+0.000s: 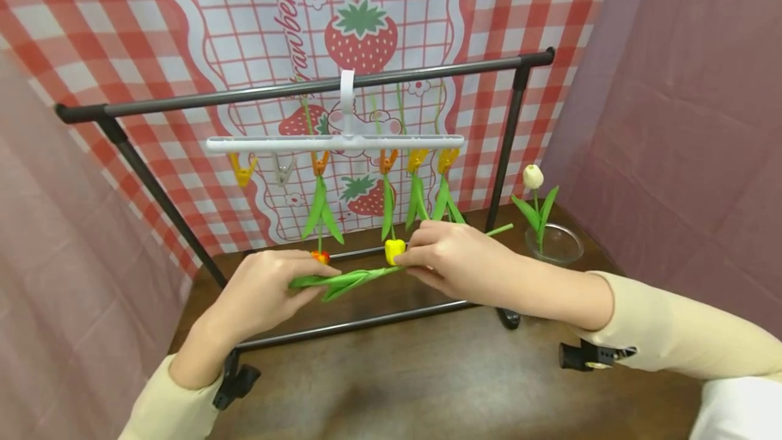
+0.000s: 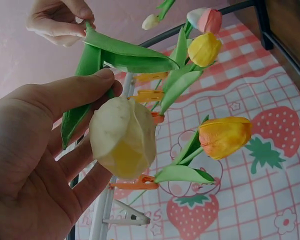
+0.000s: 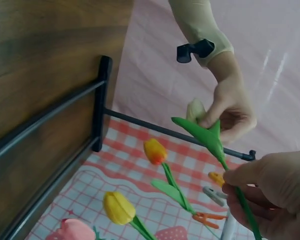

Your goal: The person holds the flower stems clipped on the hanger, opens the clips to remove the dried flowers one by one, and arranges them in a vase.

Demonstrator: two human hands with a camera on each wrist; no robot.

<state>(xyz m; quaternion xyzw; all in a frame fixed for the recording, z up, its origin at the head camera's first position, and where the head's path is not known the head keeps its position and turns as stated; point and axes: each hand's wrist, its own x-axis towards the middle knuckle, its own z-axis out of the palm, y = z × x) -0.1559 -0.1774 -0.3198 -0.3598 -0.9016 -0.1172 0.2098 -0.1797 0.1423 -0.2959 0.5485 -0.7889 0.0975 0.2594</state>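
Observation:
An artificial white tulip (image 2: 122,137) is held sideways between both hands, in front of a white clip hanger (image 1: 336,144). My left hand (image 1: 269,287) pinches it near the bloom, thumb and fingers against the stem and leaf. With thumb and fingertips my right hand (image 1: 449,260) grips the stem farther down, beyond the green leaves (image 1: 351,280). The stem's cut end pokes out past the right hand. Upside down from the hanger's clips hang an orange-red tulip (image 3: 155,151), a yellow tulip (image 1: 395,251) and others, partly hidden behind the right hand.
A black rack (image 1: 263,94) carries the hanger over the brown table (image 1: 379,379). On the hanger's left, a yellow clip (image 1: 243,170) and a white clip (image 1: 283,170) hold nothing. At right, another white tulip (image 1: 533,176) stands in a glass dish (image 1: 568,244). Checked strawberry cloth (image 1: 360,36) hangs behind.

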